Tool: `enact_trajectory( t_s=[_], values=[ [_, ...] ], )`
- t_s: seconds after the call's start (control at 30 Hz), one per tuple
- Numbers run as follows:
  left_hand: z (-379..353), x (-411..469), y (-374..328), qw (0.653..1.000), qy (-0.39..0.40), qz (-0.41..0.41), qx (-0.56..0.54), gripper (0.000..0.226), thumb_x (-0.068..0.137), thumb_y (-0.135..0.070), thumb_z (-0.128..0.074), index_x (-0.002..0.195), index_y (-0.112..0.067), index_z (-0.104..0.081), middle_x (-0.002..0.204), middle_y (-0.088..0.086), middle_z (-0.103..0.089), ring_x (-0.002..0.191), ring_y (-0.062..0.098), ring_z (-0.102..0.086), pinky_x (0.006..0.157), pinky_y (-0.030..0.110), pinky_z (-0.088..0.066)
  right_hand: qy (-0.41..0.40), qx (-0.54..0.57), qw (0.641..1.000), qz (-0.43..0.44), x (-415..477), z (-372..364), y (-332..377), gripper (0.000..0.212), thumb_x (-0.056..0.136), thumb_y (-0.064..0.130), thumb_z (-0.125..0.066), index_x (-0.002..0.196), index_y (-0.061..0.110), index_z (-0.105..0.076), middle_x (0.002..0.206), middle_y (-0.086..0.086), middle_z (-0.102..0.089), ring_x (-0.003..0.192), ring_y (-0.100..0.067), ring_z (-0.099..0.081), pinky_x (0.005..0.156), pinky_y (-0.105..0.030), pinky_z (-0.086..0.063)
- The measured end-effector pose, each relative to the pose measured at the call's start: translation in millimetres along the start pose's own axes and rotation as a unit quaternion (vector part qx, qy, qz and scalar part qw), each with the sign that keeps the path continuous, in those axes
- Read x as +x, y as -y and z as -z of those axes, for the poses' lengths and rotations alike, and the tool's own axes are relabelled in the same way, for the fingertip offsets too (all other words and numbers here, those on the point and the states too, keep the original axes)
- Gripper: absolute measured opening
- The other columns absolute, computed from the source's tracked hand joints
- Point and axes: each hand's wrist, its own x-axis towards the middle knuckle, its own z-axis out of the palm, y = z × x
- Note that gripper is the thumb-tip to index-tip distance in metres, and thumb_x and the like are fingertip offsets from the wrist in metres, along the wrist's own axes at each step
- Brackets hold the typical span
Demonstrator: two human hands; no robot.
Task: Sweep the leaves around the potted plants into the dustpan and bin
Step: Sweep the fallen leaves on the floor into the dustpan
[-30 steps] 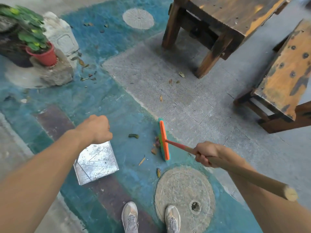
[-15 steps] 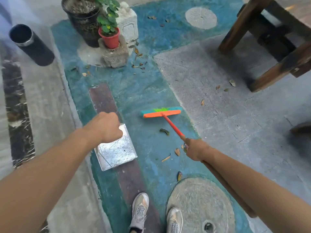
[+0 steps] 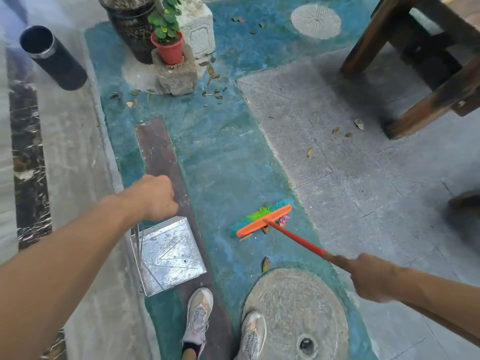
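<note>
My right hand (image 3: 368, 278) grips the handle of a broom whose orange head (image 3: 263, 220) with green and teal bristles rests on the teal floor over a few brown leaves. My left hand (image 3: 153, 197) is curled in a fist around the thin upright handle of a metal dustpan (image 3: 168, 255), which sits flat on the floor left of the broom. One leaf (image 3: 265, 264) lies near the round stone cover. More dry leaves (image 3: 211, 84) are scattered around the red potted plant (image 3: 168, 46) on a stone block. A black cylindrical bin (image 3: 52, 57) stands at the far left.
A large dark pot (image 3: 130, 24) and a carved stone (image 3: 198, 35) stand behind the red pot. Wooden table legs (image 3: 428, 100) rise at the upper right, with leaves (image 3: 358, 124) beside them. My shoes (image 3: 198, 315) are at the bottom next to a round stone cover (image 3: 293, 307).
The broom head has been drawn back toward me and to the right, dragging leaves with it. The view has shifted left, showing the bin. My left hand stays on the dustpan handle.
</note>
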Motion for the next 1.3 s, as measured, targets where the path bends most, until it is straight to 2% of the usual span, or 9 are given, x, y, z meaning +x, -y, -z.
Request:
enact_trajectory(
  t_s=[0.17,0.37,0.5,0.6,0.67,0.83,1.0,1.13,1.3],
  values=[
    [-5.9,-18.9,3.2,1.0,-0.01,0.007,0.013,0.031,0.068,-0.017,-0.054,0.043,-0.006,-0.039,0.044,0.005,-0.035,0.05,0.024,-0.034,0.052,0.029,-0.039,-0.039,-0.043,0.998,0.03,-12.0,18.2,-14.0,0.069,0.09,0.023,-0.035,0.15,0.048,-0.013,0.094,-0.005,-0.062,0.083,-0.024,-0.063,0.07,-0.034,-0.05],
    [-7.2,-42.6,18.6,0.999,0.014,0.047,0.02,0.029,0.073,-0.019,-0.054,0.048,-0.009,-0.046,0.053,0.005,-0.045,0.06,0.027,-0.047,0.064,0.03,-0.05,-0.085,-0.072,0.99,0.081,23.1,40.5,59.0,0.088,0.087,0.009,-0.044,0.153,0.043,0.002,0.069,-0.002,-0.041,0.053,-0.017,-0.041,0.044,-0.029,-0.032],
    [5.2,-53.8,34.1,0.997,0.021,0.07,0.024,0.033,0.081,-0.021,-0.054,0.052,-0.008,-0.047,0.06,0.009,-0.048,0.07,0.03,-0.053,0.07,0.033,-0.053,-0.095,-0.08,0.98,0.154,52.6,31.5,116.0,0.095,0.086,0.002,-0.049,0.154,0.04,0.006,0.067,-0.001,-0.036,0.052,-0.015,-0.036,0.045,-0.029,-0.028],
    [12.7,-61.6,45.5,0.997,0.026,0.075,0.023,0.031,0.084,-0.017,-0.056,0.057,-0.003,-0.052,0.062,0.019,-0.044,0.071,0.035,-0.05,0.06,0.028,-0.041,-0.065,-0.096,0.977,0.178,72.7,18.3,151.3,0.078,0.098,0.014,-0.044,0.152,0.047,0.002,0.093,-0.016,-0.062,0.082,-0.031,-0.06,0.066,-0.038,-0.048],
    [11.6,-65.6,54.5,0.997,0.026,0.077,0.011,0.035,0.083,-0.015,-0.056,0.05,-0.008,-0.044,0.055,0.012,-0.038,0.064,0.031,-0.042,0.053,0.027,-0.034,-0.05,-0.107,0.976,0.183,79.2,8.2,160.3,0.063,0.102,0.024,-0.04,0.151,0.051,-0.01,0.109,-0.018,-0.063,0.099,-0.036,-0.062,0.078,-0.039,-0.05],
    [5.1,-71.3,74.3,0.997,0.017,0.075,0.013,0.039,0.08,-0.018,-0.056,0.046,-0.012,-0.039,0.053,0.005,-0.039,0.056,0.023,-0.04,0.074,0.038,-0.056,-0.049,-0.12,0.979,0.154,66.7,-8.7,111.3,0.071,0.099,0.02,-0.04,0.141,0.066,-0.006,0.11,-0.011,-0.061,0.101,-0.03,-0.065,0.079,-0.037,-0.051],
    [0.7,-71.0,73.4,0.997,0.017,0.076,0.006,0.037,0.078,-0.015,-0.056,0.046,-0.012,-0.038,0.053,0.006,-0.039,0.056,0.025,-0.038,0.066,0.035,-0.051,-0.07,-0.134,0.984,0.089,40.8,3.8,23.4,0.069,0.1,0.028,-0.037,0.134,0.07,0.006,0.085,-0.001,-0.051,0.085,-0.022,-0.064,0.069,-0.034,-0.048],
    [-0.1,-65.2,62.0,0.998,0.018,0.061,0.017,0.036,0.077,-0.015,-0.055,0.047,-0.011,-0.037,0.055,0.006,-0.037,0.058,0.025,-0.037,0.069,0.033,-0.05,-0.089,-0.166,0.982,0.031,21.9,10.3,-24.5,0.061,0.101,0.029,-0.036,0.146,0.058,-0.007,0.08,0.003,-0.043,0.068,-0.017,-0.049,0.061,-0.029,-0.044],
    [7.5,-50.9,37.3,0.999,0.006,0.044,0.02,0.034,0.073,-0.017,-0.056,0.046,-0.01,-0.038,0.051,0.007,-0.04,0.053,0.025,-0.039,0.061,0.031,-0.049,-0.106,-0.103,0.989,0.004,-10.4,2.9,-58.9,0.06,0.1,0.031,-0.038,0.145,0.06,-0.01,0.067,0.008,-0.049,0.054,-0.007,-0.05,0.048,-0.022,-0.042]
  ],
)
